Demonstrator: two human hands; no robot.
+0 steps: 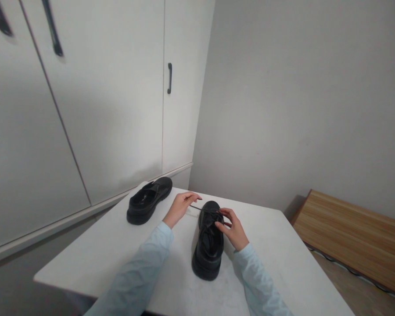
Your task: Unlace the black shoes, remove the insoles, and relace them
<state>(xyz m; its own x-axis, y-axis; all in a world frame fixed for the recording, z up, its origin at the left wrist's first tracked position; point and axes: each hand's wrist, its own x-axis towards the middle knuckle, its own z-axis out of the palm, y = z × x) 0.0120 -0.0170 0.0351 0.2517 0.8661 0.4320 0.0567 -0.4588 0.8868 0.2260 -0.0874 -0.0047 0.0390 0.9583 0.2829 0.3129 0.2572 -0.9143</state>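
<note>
A black lace-up shoe stands on the white table, its toe pointing away from me. Left of its toe, my left hand pinches a dark shoelace, which stretches across to the shoe's front. My right hand is at the shoe's right side, thumb and fingers curled at the lacing; whether a lace end is between them is too small to tell. The second black shoe sits apart at the table's far left edge, touched by neither hand.
White cupboards with dark handles rise behind the table on the left. A grey wall stands behind it. To the right is a low wood-grain board, with a cable along its lower edge.
</note>
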